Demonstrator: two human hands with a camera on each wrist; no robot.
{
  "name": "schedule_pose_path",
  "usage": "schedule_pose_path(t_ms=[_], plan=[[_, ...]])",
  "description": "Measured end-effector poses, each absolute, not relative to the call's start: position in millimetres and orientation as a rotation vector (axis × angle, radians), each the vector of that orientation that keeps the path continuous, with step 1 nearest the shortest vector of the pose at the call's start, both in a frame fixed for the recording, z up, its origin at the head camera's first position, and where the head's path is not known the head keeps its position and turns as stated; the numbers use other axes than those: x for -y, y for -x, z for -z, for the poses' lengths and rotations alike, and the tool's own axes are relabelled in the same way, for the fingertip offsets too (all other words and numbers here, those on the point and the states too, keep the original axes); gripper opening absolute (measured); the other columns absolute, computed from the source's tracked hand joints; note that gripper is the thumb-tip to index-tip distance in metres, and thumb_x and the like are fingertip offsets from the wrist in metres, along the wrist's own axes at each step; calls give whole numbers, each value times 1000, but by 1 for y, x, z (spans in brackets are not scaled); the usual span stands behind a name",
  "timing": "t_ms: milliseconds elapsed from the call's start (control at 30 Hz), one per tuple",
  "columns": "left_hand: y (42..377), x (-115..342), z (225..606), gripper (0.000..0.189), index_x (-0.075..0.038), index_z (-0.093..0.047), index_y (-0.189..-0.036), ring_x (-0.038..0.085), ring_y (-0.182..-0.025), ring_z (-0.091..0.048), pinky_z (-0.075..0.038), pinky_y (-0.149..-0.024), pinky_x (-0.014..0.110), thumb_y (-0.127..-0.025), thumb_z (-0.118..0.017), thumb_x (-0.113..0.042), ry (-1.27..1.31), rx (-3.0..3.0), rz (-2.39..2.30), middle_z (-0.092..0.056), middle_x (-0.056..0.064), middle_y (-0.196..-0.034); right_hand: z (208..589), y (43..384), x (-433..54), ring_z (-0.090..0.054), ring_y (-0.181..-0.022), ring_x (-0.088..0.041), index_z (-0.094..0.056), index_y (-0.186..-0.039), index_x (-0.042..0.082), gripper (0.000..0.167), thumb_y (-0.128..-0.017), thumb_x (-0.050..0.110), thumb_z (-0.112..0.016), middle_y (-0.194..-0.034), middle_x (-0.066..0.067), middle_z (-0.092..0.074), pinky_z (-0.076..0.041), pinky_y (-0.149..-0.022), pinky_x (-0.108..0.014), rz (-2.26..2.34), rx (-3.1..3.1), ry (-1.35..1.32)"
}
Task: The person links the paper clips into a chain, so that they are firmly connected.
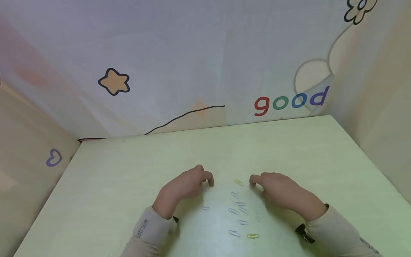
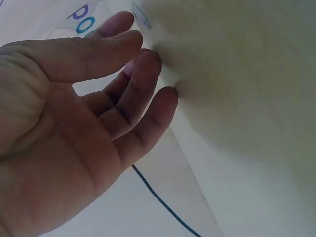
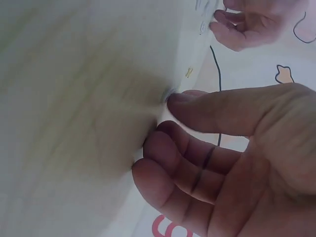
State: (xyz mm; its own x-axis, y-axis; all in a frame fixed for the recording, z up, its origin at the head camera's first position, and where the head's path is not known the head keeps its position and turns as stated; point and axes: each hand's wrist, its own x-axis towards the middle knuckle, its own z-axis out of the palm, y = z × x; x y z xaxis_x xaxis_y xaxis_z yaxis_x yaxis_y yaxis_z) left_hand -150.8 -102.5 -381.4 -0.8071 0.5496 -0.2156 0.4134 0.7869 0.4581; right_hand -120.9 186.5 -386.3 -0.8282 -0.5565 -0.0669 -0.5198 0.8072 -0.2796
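Note:
Several silver paper clips (image 1: 242, 222) lie scattered on the pale table, with a yellow paper clip (image 1: 239, 182) at the far end and another yellow one (image 1: 253, 236) at the near end. My right hand (image 1: 278, 189) is just right of the far yellow clip. Its thumb and index finger pinch a pale paper clip (image 3: 169, 94) at the tabletop, the index tip mostly hidden behind the thumb. Across from it, my left hand (image 1: 189, 182) has loosely bent fingers (image 2: 138, 94), tips down at the table. A bluish clip (image 2: 141, 15) shows just beyond its index fingertip.
One silver clip (image 1: 206, 208) lies apart, nearer the left wrist. The table (image 1: 144, 157) reaches back to a printed cloth (image 1: 179, 64), which also hangs along both sides. A black tab (image 1: 304, 233) sticks out by the right cuff.

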Motion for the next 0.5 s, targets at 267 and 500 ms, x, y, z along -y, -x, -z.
schedule_pose_path(t_ms=[267, 500], plan=[[147, 101, 387, 51, -20, -70, -93, 22, -85, -48, -42, -71, 32, -81, -43, 22, -783, -2684, -517, -46, 3, -92, 387, 128, -193, -49, -75, -15, -64, -107, 17, 33, -88, -9, -58, -82, 4, -55, -45, -73, -35, 523, -2772, 808], [148, 99, 388, 41, -20, -66, -93, 22, -83, -47, -41, -69, 32, -82, -50, 17, -730, -2707, -444, -45, 4, -95, 388, 129, -196, -46, -72, -14, -66, -110, 16, 30, -88, -5, -64, -81, 5, -53, -41, -69, -32, 531, -2737, 819]])
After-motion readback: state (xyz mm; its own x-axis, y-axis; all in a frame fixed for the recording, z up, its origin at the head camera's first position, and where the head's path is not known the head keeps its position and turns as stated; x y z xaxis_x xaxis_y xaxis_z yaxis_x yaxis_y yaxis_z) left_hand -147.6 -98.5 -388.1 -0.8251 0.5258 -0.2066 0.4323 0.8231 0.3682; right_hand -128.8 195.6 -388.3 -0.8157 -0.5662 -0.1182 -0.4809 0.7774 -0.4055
